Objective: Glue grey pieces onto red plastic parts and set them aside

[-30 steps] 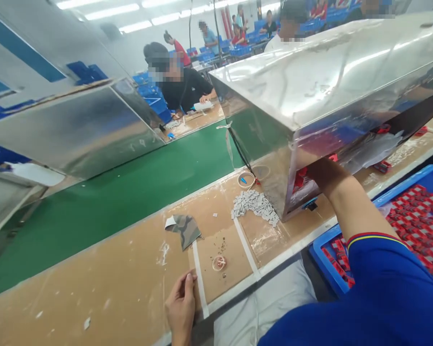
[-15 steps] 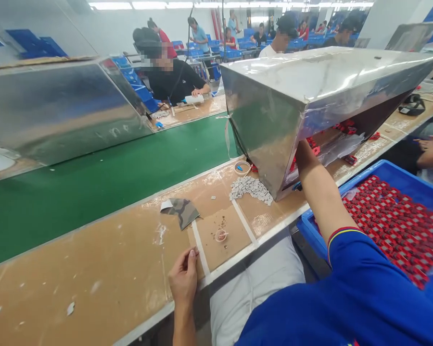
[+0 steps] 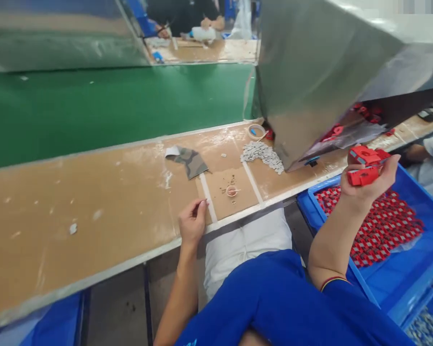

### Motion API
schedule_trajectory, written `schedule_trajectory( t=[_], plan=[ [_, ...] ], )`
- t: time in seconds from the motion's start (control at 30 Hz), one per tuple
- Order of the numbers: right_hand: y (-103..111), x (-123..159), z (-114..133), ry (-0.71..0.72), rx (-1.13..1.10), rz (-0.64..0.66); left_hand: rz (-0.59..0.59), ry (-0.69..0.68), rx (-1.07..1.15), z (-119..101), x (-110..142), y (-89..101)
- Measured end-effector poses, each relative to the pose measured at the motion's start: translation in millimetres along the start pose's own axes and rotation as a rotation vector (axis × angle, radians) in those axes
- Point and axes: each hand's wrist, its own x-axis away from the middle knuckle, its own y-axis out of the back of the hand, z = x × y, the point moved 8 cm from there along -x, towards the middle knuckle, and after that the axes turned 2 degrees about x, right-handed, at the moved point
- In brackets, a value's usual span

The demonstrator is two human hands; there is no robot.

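Observation:
My right hand (image 3: 385, 181) is wrapped round several red plastic parts (image 3: 363, 176), held up just outside the metal hood. Below it is a blue tray (image 3: 407, 283) filled with rows of similar red parts (image 3: 378, 235). My left hand (image 3: 192, 222) rests at the bench's front edge, its fingers curled and thumb pressed to the forefinger; whether a small thing sits in that pinch I cannot make out. Close to it stands a small round cup (image 3: 231, 191) with a thin stick in it and brown bits around. A camouflage-patterned piece (image 3: 190, 162) lies behind the left hand.
The large metal hood (image 3: 321, 81) stands on the bench (image 3: 122, 206), with more red parts (image 3: 334, 132) inside. By its corner are a pile of small grey pieces (image 3: 261, 154) and a tape roll (image 3: 256, 131). A green belt (image 3: 122, 105) runs behind; a person's hand (image 3: 211, 23) is beyond.
My right hand has come out of the metal hood with red parts in it and is now above the blue tray. The left hand keeps its place by the cup. The view has tilted down.

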Motion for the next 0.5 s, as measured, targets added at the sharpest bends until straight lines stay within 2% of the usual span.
schedule_trajectory(
  t=[0.07,0.13,0.17,0.23,0.3,0.33,0.4,0.43,0.5],
  plan=[
    [-52.6,26.6,-16.1,-0.174,-0.104,0.087,0.008,-0.02,0.032,-3.9,1.7,-0.9],
    [-133.0,49.9,-38.6,-0.271,-0.089,0.263,0.006,-0.039,0.059,-6.3,2.7,-0.9],
    [-179.0,61.8,-53.2,-0.297,-0.04,0.392,0.004,-0.05,0.068,-7.3,3.2,-0.7],
    [-264.8,85.0,-83.6,-0.278,0.081,0.656,0.006,-0.077,0.08,-9.4,4.4,-0.5],
    [-325.5,102.6,-108.9,-0.132,0.289,0.838,0.006,-0.1,0.081,-11.7,5.5,-0.2],
    [-348.3,112.9,-117.1,0.008,0.438,0.952,0.004,-0.11,0.078,-12.9,5.9,0.1],
    [-375.5,134.5,-129.2,0.265,0.678,1.155,0.0,-0.125,0.066,-15.4,6.3,0.6],
    [-381.5,143.9,-133.0,0.354,0.747,1.236,0.0,-0.131,0.061,-16.6,6.3,0.6],
    [-385.2,155.0,-134.7,0.426,0.778,1.326,0.003,-0.141,0.055,-18.0,6.2,0.2]
  ],
)
